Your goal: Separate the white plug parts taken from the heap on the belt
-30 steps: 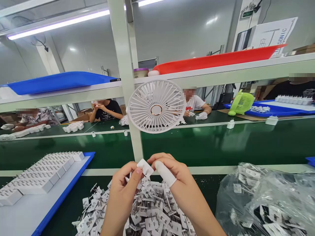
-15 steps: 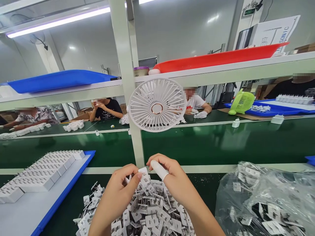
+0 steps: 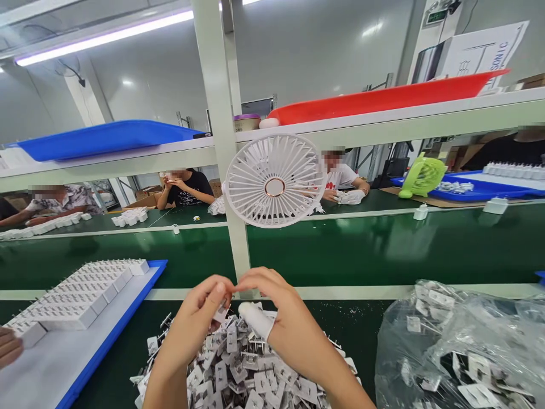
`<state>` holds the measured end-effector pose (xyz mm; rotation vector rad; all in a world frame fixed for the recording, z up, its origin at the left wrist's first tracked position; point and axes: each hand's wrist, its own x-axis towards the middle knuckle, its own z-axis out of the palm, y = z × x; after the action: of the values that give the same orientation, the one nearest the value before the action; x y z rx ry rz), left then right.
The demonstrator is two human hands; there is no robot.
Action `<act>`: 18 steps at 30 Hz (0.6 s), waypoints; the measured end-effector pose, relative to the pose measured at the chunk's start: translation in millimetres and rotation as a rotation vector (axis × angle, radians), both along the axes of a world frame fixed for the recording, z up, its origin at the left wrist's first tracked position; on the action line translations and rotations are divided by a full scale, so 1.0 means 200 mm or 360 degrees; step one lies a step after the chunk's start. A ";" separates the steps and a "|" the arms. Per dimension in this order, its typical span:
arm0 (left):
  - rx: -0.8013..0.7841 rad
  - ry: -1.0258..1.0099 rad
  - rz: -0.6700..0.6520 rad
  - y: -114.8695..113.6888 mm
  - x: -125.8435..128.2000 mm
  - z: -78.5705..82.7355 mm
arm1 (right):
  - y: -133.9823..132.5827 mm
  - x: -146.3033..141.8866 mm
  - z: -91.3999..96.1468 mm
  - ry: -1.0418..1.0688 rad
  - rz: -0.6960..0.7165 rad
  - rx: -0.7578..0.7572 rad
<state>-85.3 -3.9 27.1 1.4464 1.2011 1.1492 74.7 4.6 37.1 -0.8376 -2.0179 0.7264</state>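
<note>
My left hand (image 3: 200, 318) and my right hand (image 3: 276, 315) meet fingertip to fingertip above a heap of white plug plates (image 3: 242, 369) with metal prongs, which lies directly under both wrists on the green bench top (image 3: 353, 324). The left thumb and fingers are pinched on one small white plug plate (image 3: 221, 312), held just above the heap; only its lower edge shows between the fingers. The right hand is curled, thumb and forefinger pressed together against the left fingertips; whether it also grips the same piece I cannot tell. A white finger cot (image 3: 256, 320) covers one right finger, which points down and left toward the heap.

To the left of the left hand, a blue tray (image 3: 114, 335) carries rows of white adapter housings (image 3: 80, 289); another person's fingers (image 3: 9, 346) touch its near left end. To the right of the right hand lies a clear plastic bag (image 3: 460, 346) with more plug plates inside. Beyond both hands a white rack post (image 3: 221, 142) rises, with a white clip fan (image 3: 275, 182) fixed just right of it. Further off, across the green conveyor belt (image 3: 383, 244), other people sit at the far bench. Above, the shelf holds a blue tray (image 3: 102, 139) on the left and a red tray (image 3: 383, 99) on the right.
</note>
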 end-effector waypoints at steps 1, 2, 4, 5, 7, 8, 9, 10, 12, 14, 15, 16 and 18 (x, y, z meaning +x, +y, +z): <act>-0.0025 -0.0212 0.0027 -0.01 0.01 0.01 | -0.01 -0.01 0.00 -0.0024 0.0021 0.0060; -0.0048 -0.0382 0.0054 -0.01 0.02 0.01 | -0.02 -0.03 -0.01 -0.0063 0.0016 0.0122; -0.0084 -0.0603 0.0075 -0.02 0.04 0.02 | -0.04 -0.05 -0.02 -0.0144 -0.0067 0.0245; -0.0083 -0.0681 0.0071 -0.02 0.06 0.02 | -0.05 -0.07 -0.03 -0.0167 -0.0128 0.0302; -0.0061 -0.0801 0.0063 -0.02 0.08 0.02 | -0.05 -0.09 -0.05 -0.0171 -0.0225 0.0383; -0.0053 -0.0853 0.0069 -0.02 0.09 0.02 | -0.05 -0.10 -0.05 -0.0155 -0.0253 0.0408; -0.0049 -0.0891 0.0080 -0.02 0.10 0.02 | -0.05 -0.10 -0.06 -0.0137 -0.0272 0.0424; -0.0052 -0.0912 0.0094 -0.02 0.11 0.02 | -0.05 -0.11 -0.06 -0.0128 -0.0283 0.0430; -0.0055 -0.0907 0.0121 -0.02 0.12 0.03 | -0.05 -0.10 -0.05 -0.0145 -0.0285 0.0426; -0.0046 -0.0821 0.0152 -0.02 0.11 0.03 | -0.04 -0.10 -0.05 -0.0198 -0.0266 0.0394; -0.0047 -0.0748 0.0171 -0.03 0.11 0.03 | -0.04 -0.10 -0.05 -0.0223 -0.0250 0.0370; -0.0060 -0.0660 0.0188 -0.03 0.11 0.03 | -0.05 -0.10 -0.04 -0.0240 -0.0236 0.0343; -0.0106 -0.0483 0.0206 -0.02 0.10 0.03 | -0.05 -0.10 -0.04 -0.0248 -0.0245 0.0273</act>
<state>-65.5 -7.9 32.4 1.1099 1.1188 1.3492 54.0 -5.6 28.5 -0.9601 -2.0908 0.4061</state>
